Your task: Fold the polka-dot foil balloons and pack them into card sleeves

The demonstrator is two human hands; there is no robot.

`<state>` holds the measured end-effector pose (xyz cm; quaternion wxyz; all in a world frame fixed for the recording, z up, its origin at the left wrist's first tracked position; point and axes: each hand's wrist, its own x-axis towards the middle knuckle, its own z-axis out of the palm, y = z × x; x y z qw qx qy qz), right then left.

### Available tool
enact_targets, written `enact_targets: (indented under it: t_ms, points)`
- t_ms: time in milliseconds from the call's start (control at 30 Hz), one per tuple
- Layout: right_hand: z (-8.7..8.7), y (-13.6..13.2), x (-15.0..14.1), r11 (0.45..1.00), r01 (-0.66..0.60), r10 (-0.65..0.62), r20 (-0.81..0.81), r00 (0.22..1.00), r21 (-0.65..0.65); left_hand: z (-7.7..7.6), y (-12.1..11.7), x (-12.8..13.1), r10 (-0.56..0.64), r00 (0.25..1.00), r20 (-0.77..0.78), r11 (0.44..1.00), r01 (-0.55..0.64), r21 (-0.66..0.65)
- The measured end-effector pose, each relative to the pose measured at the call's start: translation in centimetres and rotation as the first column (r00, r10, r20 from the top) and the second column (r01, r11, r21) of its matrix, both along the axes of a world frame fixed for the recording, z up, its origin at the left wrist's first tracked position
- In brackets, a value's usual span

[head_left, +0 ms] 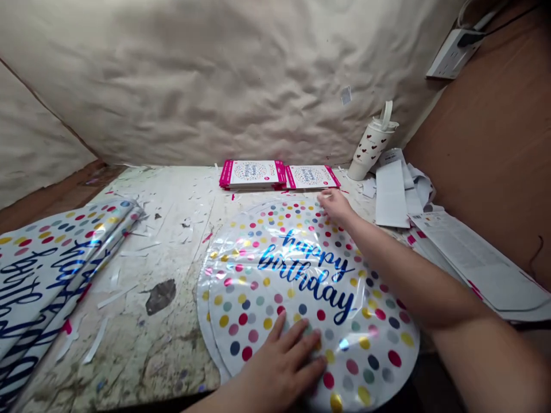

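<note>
A round white foil balloon (253,295), flat and uninflated, lies in front of me with colored dots and blue "happy birthday" lettering. A second edge shows along its left side, so at least two seem stacked. My left hand (288,364) rests on the near part with its fingers spread. At the far rim, my right hand (336,206) has its fingers closed on the foil edge; the fingertips are partly hidden. Just beyond that hand are two groups of pink-and-white printed packets (253,172), (309,176) side by side.
More dotted foil balloons (55,246) lie folded at the left. A white tumbler with hearts (372,146) leans at the back right, beside white card pieces (391,192) and long card strips (482,258). Paper scraps litter the worn table (172,241). A power socket (456,54) hangs above.
</note>
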<state>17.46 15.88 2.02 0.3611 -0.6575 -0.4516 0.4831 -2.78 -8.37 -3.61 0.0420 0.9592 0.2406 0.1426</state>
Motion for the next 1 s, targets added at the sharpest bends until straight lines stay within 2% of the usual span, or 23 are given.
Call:
enact_targets:
  t_ms: [67, 100, 133, 167, 200, 233, 267, 300, 333, 400, 467, 500, 533, 567, 600, 667, 733, 800, 867, 933, 1000]
  points:
    - [0.0, -6.7, 1.3, 0.966, -0.258, 0.258, 0.039, 0.965, 0.003, 0.8, -1.2, 0.6, -0.057, 0.998, -0.015, 0.998, 0.056, -0.016]
    - [0.1, -10.2, 2.0, 0.797, -0.602, 0.590, 0.143, 0.794, 0.049, 1.2, -1.7, 0.8, -0.070, 0.997, -0.019, 0.996, 0.069, -0.052]
    - [0.1, -13.5, 2.8, 0.584, -0.808, 0.774, 0.250, 0.582, 0.074, 1.6, -2.1, 0.9, -0.065, 0.998, -0.020, 0.992, 0.062, -0.109]
    - [0.1, -16.4, 3.7, 0.436, -0.898, 0.837, 0.339, 0.430, 0.063, 1.9, -2.3, 0.9, -0.040, 0.999, -0.022, 0.981, 0.035, -0.188]
    - [0.1, -18.9, 4.7, 0.339, -0.940, 0.857, 0.403, 0.321, 0.028, 2.4, -2.4, 0.9, 0.001, 1.000, -0.016, 0.959, -0.005, -0.285]
    - [0.1, -20.7, 5.6, 0.299, -0.954, 0.858, 0.441, 0.264, -0.011, 2.8, -2.3, 0.9, 0.048, 0.999, -0.009, 0.917, -0.048, -0.395]
    - [0.0, -22.1, 6.5, 0.297, -0.953, 0.854, 0.462, 0.241, -0.052, 3.2, -2.0, 0.9, 0.102, 0.995, -0.007, 0.854, -0.091, -0.512]
    - [-0.1, -22.9, 7.2, 0.312, -0.946, 0.850, 0.470, 0.237, -0.087, 3.6, -1.6, 0.9, 0.155, 0.988, -0.012, 0.768, -0.128, -0.627]
    - [-0.2, -23.4, 7.8, 0.332, -0.936, 0.846, 0.476, 0.241, -0.114, 4.0, -1.0, 0.9, 0.214, 0.977, -0.026, 0.655, -0.163, -0.738]
    - [-0.2, -23.6, 8.4, 0.373, -0.917, 0.827, 0.497, 0.262, -0.139, 4.4, 0.3, 1.2, 0.358, 0.931, -0.063, 0.368, -0.203, -0.908]
    - [0.1, -23.4, 8.0, 0.428, -0.893, 0.787, 0.542, 0.295, -0.136, 4.3, 1.5, 1.6, 0.506, 0.858, -0.090, 0.086, -0.153, -0.984]
    - [0.3, -23.3, 7.4, 0.466, -0.876, 0.757, 0.571, 0.318, -0.129, 4.2, 2.0, 1.9, 0.564, 0.821, -0.089, -0.004, -0.105, -0.994]
    - [0.6, -23.2, 6.8, 0.504, -0.855, 0.722, 0.602, 0.342, -0.119, 4.1, 2.5, 2.2, 0.602, 0.794, -0.081, -0.052, -0.063, -0.997]
    - [0.8, -23.1, 6.1, 0.538, -0.837, 0.687, 0.629, 0.364, -0.103, 4.0, 2.8, 2.5, 0.623, 0.779, -0.066, -0.062, -0.035, -0.997]
    - [0.9, -23.0, 5.3, 0.558, -0.826, 0.662, 0.643, 0.384, -0.081, 4.1, 3.0, 2.8, 0.630, 0.775, -0.050, -0.049, -0.025, -0.999]
    - [0.9, -22.8, 3.9, 0.565, -0.825, 0.654, 0.623, 0.429, -0.025, 4.4, 3.3, 3.1, 0.626, 0.780, -0.020, 0.011, -0.034, -0.999]
    - [0.5, -22.4, 3.0, 0.580, -0.814, 0.683, 0.528, 0.505, 0.029, 4.9, 3.3, 3.2, 0.598, 0.801, -0.003, 0.084, -0.067, -0.994]
    - [-0.1, -21.9, 2.5, 0.645, -0.764, 0.718, 0.323, 0.617, 0.025, 5.4, 3.2, 3.1, 0.549, 0.835, -0.018, 0.205, -0.155, -0.966]
    - [-0.8, -21.5, 2.5, 0.718, -0.694, 0.696, 0.030, 0.718, -0.055, 5.7, 3.0, 2.8, 0.498, 0.865, -0.064, 0.366, -0.277, -0.888]
    - [-1.4, -21.2, 2.7, 0.773, -0.622, 0.588, -0.228, 0.776, -0.124, 6.0, 2.8, 2.1, 0.464, 0.876, -0.130, 0.514, -0.386, -0.766]
    - [-1.8, -21.0, 3.1, 0.842, -0.526, 0.452, -0.376, 0.809, -0.120, 6.2, 2.5, 1.0, 0.432, 0.874, -0.221, 0.612, -0.464, -0.640]
